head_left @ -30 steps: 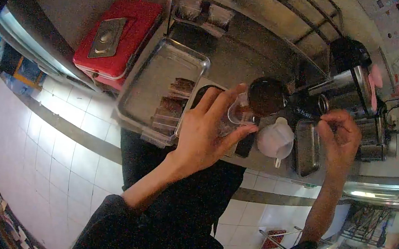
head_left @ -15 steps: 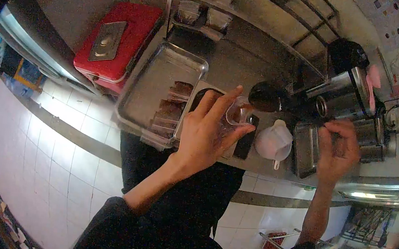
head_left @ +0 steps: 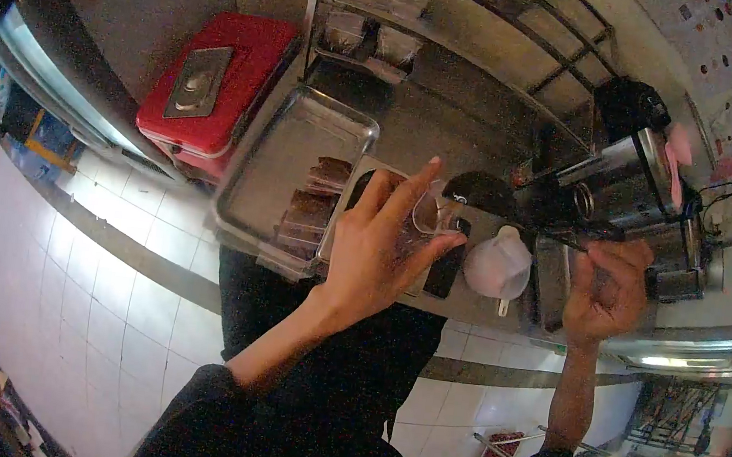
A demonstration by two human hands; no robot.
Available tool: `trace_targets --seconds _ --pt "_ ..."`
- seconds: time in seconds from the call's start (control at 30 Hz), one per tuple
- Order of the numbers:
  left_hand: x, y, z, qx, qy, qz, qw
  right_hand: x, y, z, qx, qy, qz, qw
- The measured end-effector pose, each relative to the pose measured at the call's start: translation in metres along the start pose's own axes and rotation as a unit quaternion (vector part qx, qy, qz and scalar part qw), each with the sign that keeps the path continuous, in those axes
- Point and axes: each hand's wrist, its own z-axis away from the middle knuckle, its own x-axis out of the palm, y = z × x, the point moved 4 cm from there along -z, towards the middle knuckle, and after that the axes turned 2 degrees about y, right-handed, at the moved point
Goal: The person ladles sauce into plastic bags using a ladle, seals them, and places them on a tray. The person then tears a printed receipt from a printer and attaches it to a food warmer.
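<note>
My left hand [head_left: 378,243] grips a small clear plastic cup [head_left: 428,213] between thumb and fingers, above a pale-edged tray. My right hand [head_left: 609,288] is closed around a dark, thin-handled utensil [head_left: 599,231], whose working end I cannot make out. Between my hands stands a white plastic jug [head_left: 497,266] with a handle and spout. A dark round object [head_left: 481,192] sits behind the cup. Beside my left thumb lies a flat black rectangular object [head_left: 442,272]. Left of that hand, dark brown filled packs [head_left: 304,221] lie in a metal tray [head_left: 252,157].
A red cooler box [head_left: 265,45] with a metal lid on top stands at the left. Along the back runs a metal rack [head_left: 459,49] with clear containers [head_left: 396,44]. Steel appliances [head_left: 629,177] and a steel pan [head_left: 548,294] are at the right.
My right hand has shifted slightly left and down, and a dark utensil now shows in its fingers. My left hand stays nearly in place with the cup.
</note>
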Motion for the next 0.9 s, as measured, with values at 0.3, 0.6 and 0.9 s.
trace_targets --seconds 0.3,0.6,0.9 --pt "-0.002 0.003 -0.001 0.008 0.004 0.014 1.000 -0.001 -0.003 -0.002 -0.004 0.012 -0.003 1.000" --pt "-0.005 0.003 -0.001 0.014 0.008 0.020 1.000 0.004 -0.004 0.000 0.007 -0.006 0.001 1.000" --pt "-0.006 0.001 0.001 0.029 0.017 0.007 0.999 0.011 0.001 -0.001 0.080 -0.013 -0.021 0.997"
